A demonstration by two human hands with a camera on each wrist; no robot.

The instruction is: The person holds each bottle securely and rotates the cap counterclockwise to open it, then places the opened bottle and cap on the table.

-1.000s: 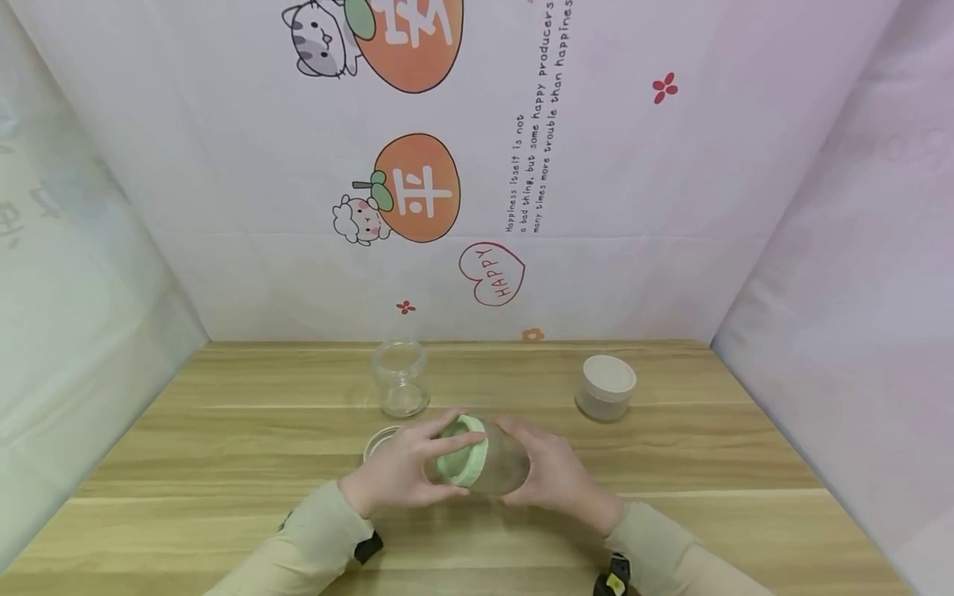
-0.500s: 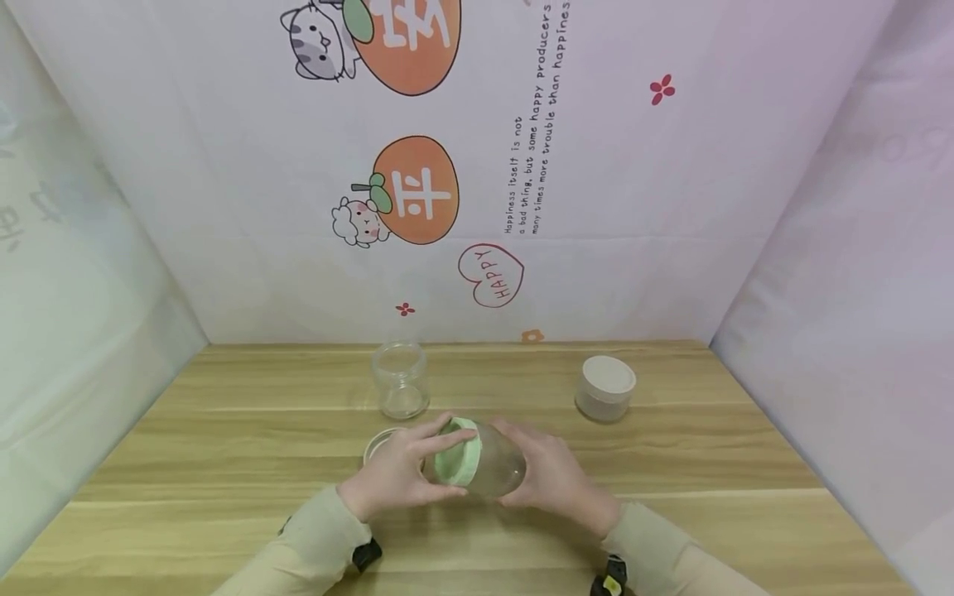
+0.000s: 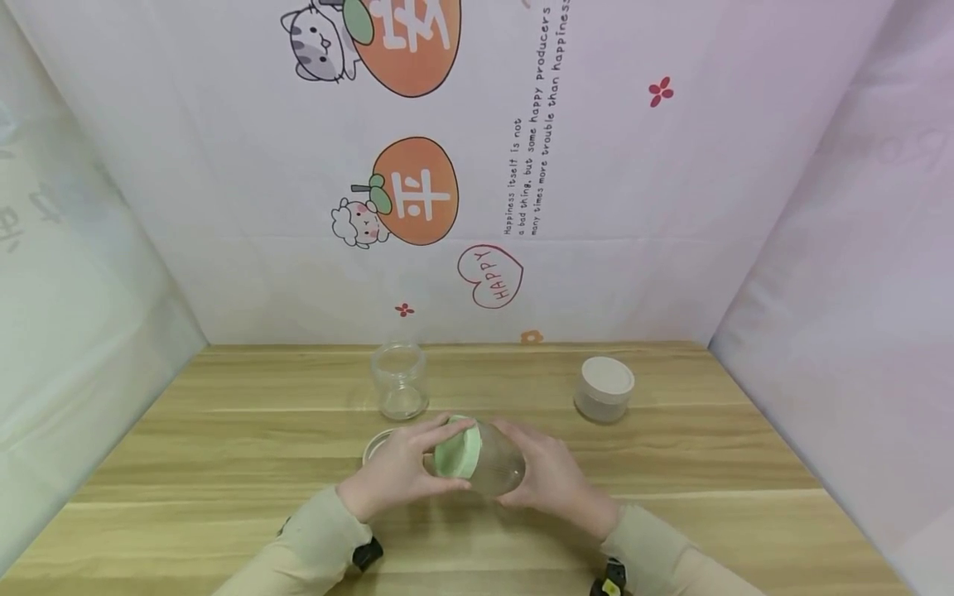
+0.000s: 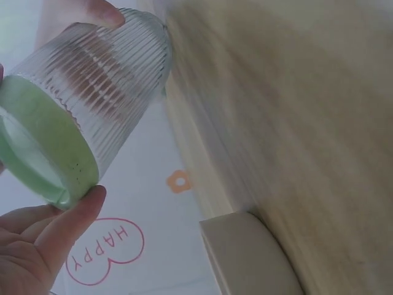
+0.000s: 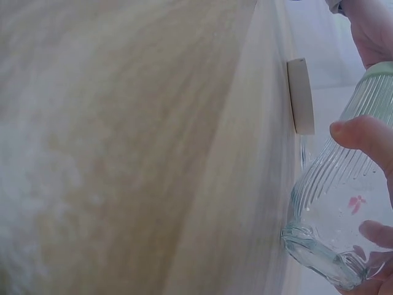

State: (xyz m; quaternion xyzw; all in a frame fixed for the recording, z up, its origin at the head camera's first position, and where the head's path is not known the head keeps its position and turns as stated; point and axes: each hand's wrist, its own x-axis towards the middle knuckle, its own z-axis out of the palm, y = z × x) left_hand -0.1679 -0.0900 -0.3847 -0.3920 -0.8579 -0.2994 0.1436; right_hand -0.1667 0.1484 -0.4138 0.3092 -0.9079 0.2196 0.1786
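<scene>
A ribbed clear glass jar (image 3: 499, 459) with a pale green lid (image 3: 458, 454) is tilted between both hands, its lid end facing left. My left hand (image 3: 406, 463) grips the rim of the lid with thumb and fingers, as the left wrist view also shows at the green lid (image 4: 52, 141). Around the glass body curls my right hand (image 3: 555, 476); in the right wrist view its thumb lies on the ribs of the jar (image 5: 331, 203). The jar's base lies toward the right palm.
An uncovered clear jar (image 3: 401, 389) stands behind the left hand. A loose beige lid (image 4: 249, 255), partly hidden by that hand in the head view, lies on the wooden table (image 3: 224, 463). A low jar with a white lid (image 3: 605, 389) stands at the back right.
The green lid and jar have turned slightly in the hands and shifted a little left. My left fingers have moved along the lid's rim. The other containers stay in place.
</scene>
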